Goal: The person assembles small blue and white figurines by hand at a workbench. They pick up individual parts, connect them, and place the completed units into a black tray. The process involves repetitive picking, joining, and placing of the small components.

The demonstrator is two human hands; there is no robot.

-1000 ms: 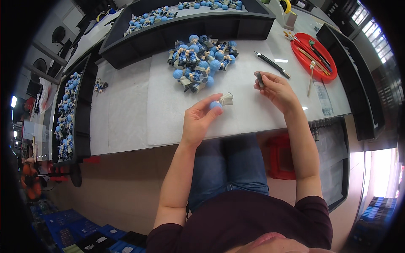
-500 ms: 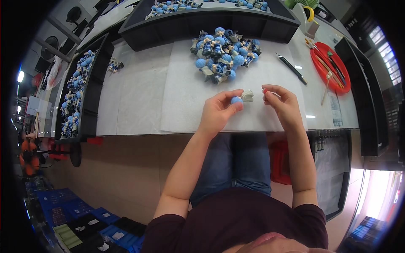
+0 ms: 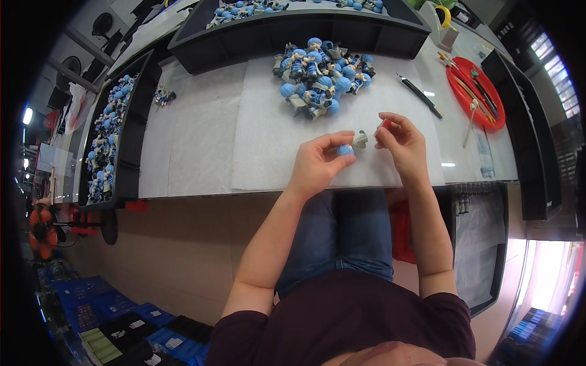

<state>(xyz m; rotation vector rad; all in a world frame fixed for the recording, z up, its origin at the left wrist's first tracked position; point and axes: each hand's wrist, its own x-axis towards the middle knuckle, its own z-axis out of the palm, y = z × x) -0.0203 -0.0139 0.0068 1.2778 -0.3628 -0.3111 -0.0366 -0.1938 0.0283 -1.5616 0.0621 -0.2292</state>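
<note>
The left hand [image 3: 317, 161] pinches a small blue-headed figurine [image 3: 351, 145] above the near edge of the white mat [image 3: 256, 134]. The right hand [image 3: 400, 143] grips something small and red-tipped [image 3: 385, 124], mostly hidden by its curled fingers. A pile of figurines [image 3: 320, 76] lies farther back.

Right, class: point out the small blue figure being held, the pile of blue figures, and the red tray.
small blue figure [image 3: 346, 149], head view, its round blue head.
pile of blue figures [image 3: 320, 76], head view, pile's middle.
red tray [image 3: 459, 90], head view, bare red floor.
</note>
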